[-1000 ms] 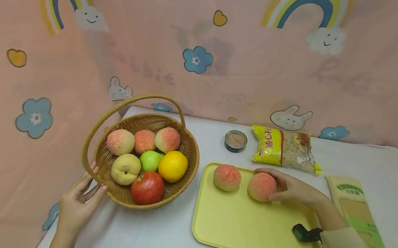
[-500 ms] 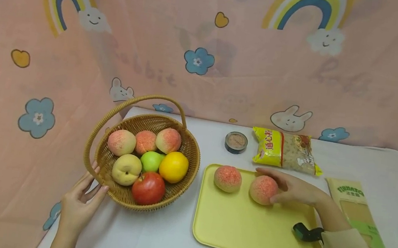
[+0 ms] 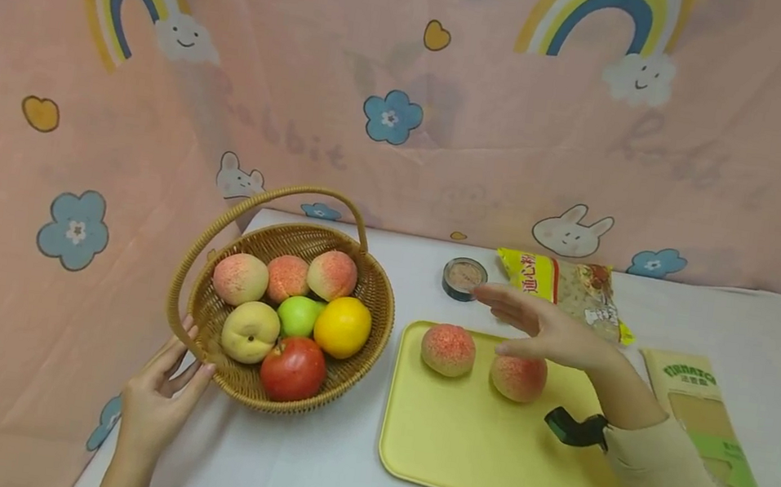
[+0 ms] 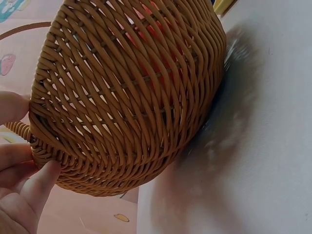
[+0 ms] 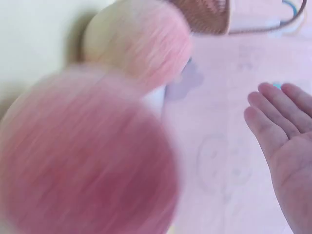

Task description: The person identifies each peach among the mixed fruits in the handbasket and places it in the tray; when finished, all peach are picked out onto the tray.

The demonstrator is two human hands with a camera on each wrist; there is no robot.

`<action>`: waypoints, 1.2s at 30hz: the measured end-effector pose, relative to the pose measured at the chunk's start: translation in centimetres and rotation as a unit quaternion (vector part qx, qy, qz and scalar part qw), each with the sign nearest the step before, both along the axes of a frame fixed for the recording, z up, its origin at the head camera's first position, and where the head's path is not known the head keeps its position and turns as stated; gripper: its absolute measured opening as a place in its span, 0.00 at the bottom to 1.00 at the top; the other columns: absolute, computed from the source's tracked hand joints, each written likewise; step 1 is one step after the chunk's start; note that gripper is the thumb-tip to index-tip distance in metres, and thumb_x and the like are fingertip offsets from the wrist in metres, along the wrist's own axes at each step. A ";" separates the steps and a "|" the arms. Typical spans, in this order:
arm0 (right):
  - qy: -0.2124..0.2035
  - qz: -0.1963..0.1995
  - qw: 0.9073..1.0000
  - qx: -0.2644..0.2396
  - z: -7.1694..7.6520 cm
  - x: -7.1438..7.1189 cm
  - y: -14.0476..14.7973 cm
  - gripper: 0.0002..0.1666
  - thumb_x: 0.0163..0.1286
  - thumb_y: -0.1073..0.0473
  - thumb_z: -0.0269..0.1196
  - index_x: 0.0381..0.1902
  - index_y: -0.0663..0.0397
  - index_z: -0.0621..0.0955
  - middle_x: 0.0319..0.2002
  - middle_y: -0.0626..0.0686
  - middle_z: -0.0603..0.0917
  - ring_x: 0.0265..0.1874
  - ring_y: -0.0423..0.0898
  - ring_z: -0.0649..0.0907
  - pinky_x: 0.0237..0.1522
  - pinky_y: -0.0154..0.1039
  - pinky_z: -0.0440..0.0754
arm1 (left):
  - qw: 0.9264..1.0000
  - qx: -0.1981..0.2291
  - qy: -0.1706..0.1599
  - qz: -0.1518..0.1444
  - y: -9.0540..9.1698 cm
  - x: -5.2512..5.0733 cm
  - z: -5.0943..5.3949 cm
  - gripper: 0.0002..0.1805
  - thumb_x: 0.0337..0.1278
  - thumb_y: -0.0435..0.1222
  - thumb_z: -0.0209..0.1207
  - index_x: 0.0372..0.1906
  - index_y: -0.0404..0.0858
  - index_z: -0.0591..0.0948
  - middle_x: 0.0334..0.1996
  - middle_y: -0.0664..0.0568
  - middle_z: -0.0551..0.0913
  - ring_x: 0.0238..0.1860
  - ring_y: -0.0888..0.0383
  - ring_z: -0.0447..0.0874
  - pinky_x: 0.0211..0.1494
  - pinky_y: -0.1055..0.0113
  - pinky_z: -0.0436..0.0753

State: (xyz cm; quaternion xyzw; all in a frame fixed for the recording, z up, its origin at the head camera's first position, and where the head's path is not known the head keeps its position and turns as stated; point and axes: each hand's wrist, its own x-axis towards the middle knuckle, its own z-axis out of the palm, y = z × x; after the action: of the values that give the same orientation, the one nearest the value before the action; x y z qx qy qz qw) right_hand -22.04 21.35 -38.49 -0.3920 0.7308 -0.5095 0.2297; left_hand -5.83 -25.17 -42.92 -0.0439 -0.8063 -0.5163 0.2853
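A wicker basket (image 3: 379, 332) with a tall handle stands at the left of the table. My left hand (image 3: 154, 393) grips its near-left rim by the foot of the handle; the left wrist view shows thumb and fingers (image 4: 43, 180) on either side of the weave. In the basket lie several peaches (image 3: 240, 279), a green fruit (image 3: 298, 316), a yellow fruit (image 3: 343, 327) and a red apple (image 3: 293, 370). My right hand (image 3: 549, 330), fingers extended and holding nothing, hovers above the right peach (image 3: 519, 380) on the yellow tray (image 3: 481, 453). Another peach (image 3: 448, 350) sits left of it.
Behind the tray are a small round tin (image 3: 463, 278) and a yellow bag of dry food (image 3: 592, 291), partly covered by the right hand. A flat green-and-tan package (image 3: 720, 443) lies along the right side. A patterned pink cloth (image 3: 311, 60) hangs behind the table.
My right hand has let go of the right peach and risen up and slightly left; the peach stays on the tray. The left hand has kept its place on the basket.
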 end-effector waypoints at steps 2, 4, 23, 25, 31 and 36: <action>0.005 0.003 1.000 -0.006 0.8 -0.1 -1.4 0.44 0.63 0.69 0.62 0.73 0.56 0.55 0.73 0.61 0.56 0.71 0.41 0.60 0.71 0.24 0.62 | 1.000 0.000 -0.003 0.002 0.0 0.0 0.0 0.32 0.40 0.12 0.62 0.58 0.21 0.72 0.64 0.31 0.68 0.62 0.71 0.70 0.52 0.77 0.79; 0.012 0.004 1.000 -0.006 1.4 -0.3 -2.7 0.44 0.63 0.68 0.63 0.73 0.55 0.56 0.73 0.58 0.57 0.72 0.46 0.60 0.71 0.25 0.62 | 1.000 -0.001 -0.005 0.003 0.0 0.0 0.0 0.31 0.41 0.13 0.62 0.58 0.22 0.72 0.64 0.31 0.68 0.62 0.71 0.70 0.52 0.77 0.79; 0.066 0.059 0.996 0.024 6.0 -2.9 -15.3 0.44 0.62 0.58 0.67 0.71 0.53 0.60 0.71 0.53 0.62 0.71 0.47 0.61 0.76 0.47 0.58 | 0.999 0.020 0.026 -0.034 0.0 -0.1 -0.4 0.31 0.40 0.10 0.59 0.58 0.17 0.69 0.64 0.26 0.63 0.63 0.69 0.69 0.55 0.77 0.78; 0.072 0.068 0.995 0.027 6.4 -3.2 -16.6 0.44 0.62 0.57 0.66 0.72 0.54 0.59 0.72 0.53 0.62 0.71 0.47 0.61 0.75 0.47 0.60 | 0.999 0.014 0.029 -0.033 0.0 -0.1 -0.4 0.31 0.40 0.10 0.59 0.57 0.17 0.70 0.64 0.26 0.64 0.64 0.68 0.69 0.55 0.76 0.78; 0.082 0.089 0.992 0.034 7.2 -3.7 -20.2 0.44 0.63 0.56 0.65 0.72 0.56 0.58 0.72 0.55 0.60 0.72 0.47 0.61 0.74 0.47 0.63 | 0.998 0.022 0.040 -0.047 -0.1 -0.2 -0.6 0.31 0.40 0.10 0.58 0.57 0.15 0.69 0.64 0.27 0.64 0.65 0.66 0.69 0.56 0.75 0.77; 0.091 0.090 0.990 0.063 7.3 -3.6 -23.5 0.46 0.61 0.54 0.67 0.72 0.54 0.59 0.72 0.53 0.60 0.72 0.46 0.60 0.74 0.42 0.63 | 0.998 0.028 0.041 -0.045 -0.1 -0.2 -0.6 0.31 0.41 0.10 0.59 0.57 0.16 0.69 0.63 0.25 0.63 0.65 0.67 0.68 0.56 0.75 0.77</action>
State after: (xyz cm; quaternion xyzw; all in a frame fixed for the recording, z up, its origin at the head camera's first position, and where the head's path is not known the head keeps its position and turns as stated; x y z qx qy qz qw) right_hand -25.62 -2.16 -31.24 -0.4857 0.7411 -0.4016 0.2316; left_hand -6.03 -25.24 -43.51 -0.0936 -0.7762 -0.5490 0.2956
